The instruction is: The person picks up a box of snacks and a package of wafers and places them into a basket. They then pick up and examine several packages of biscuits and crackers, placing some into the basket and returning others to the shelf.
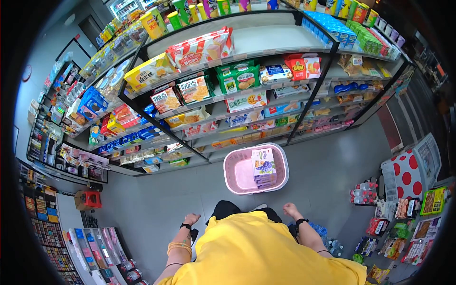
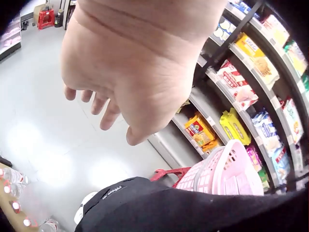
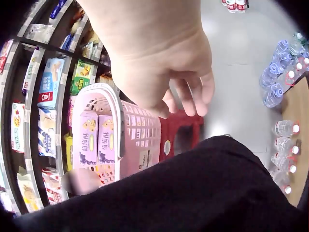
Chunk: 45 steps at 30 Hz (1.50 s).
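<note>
A pink plastic basket stands in front of the shelves, before the person in the yellow top. Stacked boxes with purple grape pictures lie in its right half; in the right wrist view two purple boxes show upright inside the mesh wall. The left hand hangs at the person's left side, apart from the basket, its fingers relaxed and holding nothing. On the other side hangs the right hand, fingers loosely bent and holding nothing, nearest to the basket's near right side.
Shelves of packaged biscuits and snacks run across the front. Under the basket shows a red support. Water bottles stand at the right, and a display rack is at the lower left. Grey floor surrounds the person.
</note>
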{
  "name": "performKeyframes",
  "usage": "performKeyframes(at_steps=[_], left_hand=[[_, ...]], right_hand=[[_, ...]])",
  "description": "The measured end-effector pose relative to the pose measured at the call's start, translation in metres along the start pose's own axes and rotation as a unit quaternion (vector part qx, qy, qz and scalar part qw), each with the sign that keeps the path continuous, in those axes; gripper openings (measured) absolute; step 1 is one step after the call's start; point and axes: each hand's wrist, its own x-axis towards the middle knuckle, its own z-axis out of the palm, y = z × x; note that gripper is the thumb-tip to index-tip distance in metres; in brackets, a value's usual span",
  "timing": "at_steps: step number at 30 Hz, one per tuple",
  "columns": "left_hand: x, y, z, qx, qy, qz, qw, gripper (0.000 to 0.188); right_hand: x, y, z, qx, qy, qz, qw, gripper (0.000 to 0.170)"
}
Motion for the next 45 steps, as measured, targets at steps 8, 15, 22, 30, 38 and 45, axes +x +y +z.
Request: performKeyframes(at_steps=[8,15,22,30,38,45], left_hand=[[-0.001,-0.013,0.003,-0.133,0.028,0.078,0.988,0.058],[0.024,-0.061,0.064,-0.226,0.012,0.117,0.967,0.054],[0.041,-0.147,0.123,-0.174,-0.107,0.015,0.979,0.061],[0.056,-0.14,0.106,-0.155,-0.072,0.062,0.983,0.056],[0.057,-0.076,0.068,-0.141,-0.011,0.157,0.977,0.052],[0.067,-0.057,0.094,-0.161,-0.018,0.173,0.972,0.051]], right_hand=[[-0.015,0.008,0.013,-0.023,0.046,0.079,0.996,0.014],[-0.052,-0.05,0.051,-0.046,0.008,0.025,0.999,0.014],[-0.089,-0.051,0.058,-0.039,0.024,0.026,0.999,0.015],[-0.124,0.026,0.044,-0.021,0.063,0.081,0.995,0.014],[-0.151,0.071,0.05,0.03,0.11,0.058,0.992,0.009],[-0.166,0.11,0.041,0.039,0.107,0.025,0.993,0.011]])
